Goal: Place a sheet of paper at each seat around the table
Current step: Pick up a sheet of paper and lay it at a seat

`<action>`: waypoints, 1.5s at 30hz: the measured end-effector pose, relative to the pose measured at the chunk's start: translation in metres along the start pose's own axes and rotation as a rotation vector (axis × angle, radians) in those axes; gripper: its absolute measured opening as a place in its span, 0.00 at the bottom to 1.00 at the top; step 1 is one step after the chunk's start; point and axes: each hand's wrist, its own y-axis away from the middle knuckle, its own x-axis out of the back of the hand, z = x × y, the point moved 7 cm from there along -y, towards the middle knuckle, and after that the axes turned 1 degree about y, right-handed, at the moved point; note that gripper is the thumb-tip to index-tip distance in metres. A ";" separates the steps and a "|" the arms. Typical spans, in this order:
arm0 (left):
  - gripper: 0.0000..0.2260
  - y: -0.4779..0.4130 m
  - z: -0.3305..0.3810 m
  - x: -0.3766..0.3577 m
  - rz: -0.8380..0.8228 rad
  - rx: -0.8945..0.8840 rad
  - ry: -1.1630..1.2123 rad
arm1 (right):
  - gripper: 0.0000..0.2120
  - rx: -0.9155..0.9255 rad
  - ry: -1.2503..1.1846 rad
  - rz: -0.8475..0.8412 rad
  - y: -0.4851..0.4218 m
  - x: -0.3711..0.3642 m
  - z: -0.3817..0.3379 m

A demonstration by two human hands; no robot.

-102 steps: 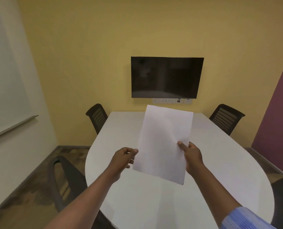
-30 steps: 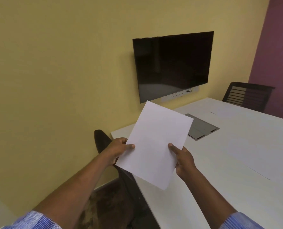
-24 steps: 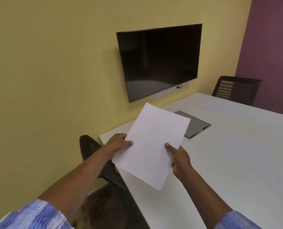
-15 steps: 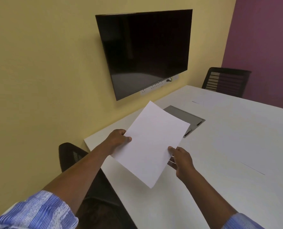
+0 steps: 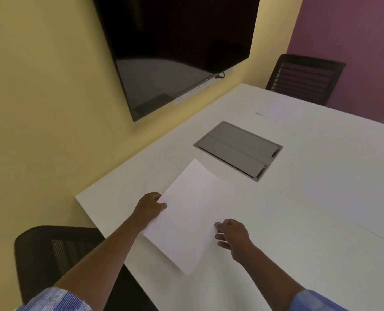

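A blank white sheet of paper [image 5: 193, 214] hangs low over the near-left corner of the white table [image 5: 310, 198], its far corner close to the tabletop. My left hand [image 5: 149, 207] pinches the sheet's left edge. My right hand [image 5: 231, 235] holds its right edge, thumb on top. A black mesh chair [image 5: 51, 254] stands at this corner, just left of my left arm. Another sheet [image 5: 285, 110] lies flat in front of the far black chair [image 5: 305, 78]. The edge of a third sheet [image 5: 369, 231] shows on the right.
A grey cable hatch [image 5: 239, 150] is set flush in the tabletop just beyond the held sheet. A dark wall screen [image 5: 175, 48] hangs on the yellow wall above the table's end. A purple wall stands behind the far chair.
I have walked from the table's foot to its left corner near the screen. Both hands have lowered the sheet from chest height down to just over the tabletop.
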 end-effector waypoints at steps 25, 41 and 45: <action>0.44 -0.033 -0.126 -0.160 0.063 -0.390 -0.687 | 0.12 -0.105 0.354 0.207 -0.089 -0.034 0.066; 0.43 -0.019 -0.136 -0.173 0.097 -0.470 -0.677 | 0.38 0.573 1.456 0.034 -0.098 -0.044 0.088; 0.43 -0.020 -0.138 -0.173 0.107 -0.487 -0.682 | 0.38 0.575 1.465 0.046 -0.096 -0.044 0.089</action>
